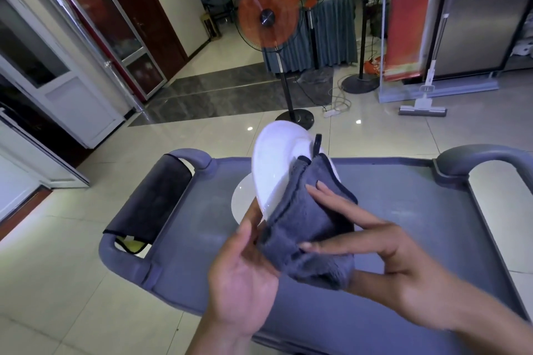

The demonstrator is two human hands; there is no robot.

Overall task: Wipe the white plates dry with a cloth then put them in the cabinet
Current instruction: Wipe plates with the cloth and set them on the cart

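You stand over a grey plastic cart surface (389,196) with rounded handles, on glossy cream floor tiles (72,268); an orange fan (268,19) stands at 12 o'clock. Your left hand (245,274) grips the lower edge of a smooth, tilted white plate (277,164). Your right hand (383,256) presses a plush grey cloth (311,228) around it, fingers closed on the fabric. A second plate (240,199) lies flat beneath.

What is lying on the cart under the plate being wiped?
Another white plate lies flat on the grey cart. Only its left part shows; the held plate, grey cloth and left hand cover the rest.
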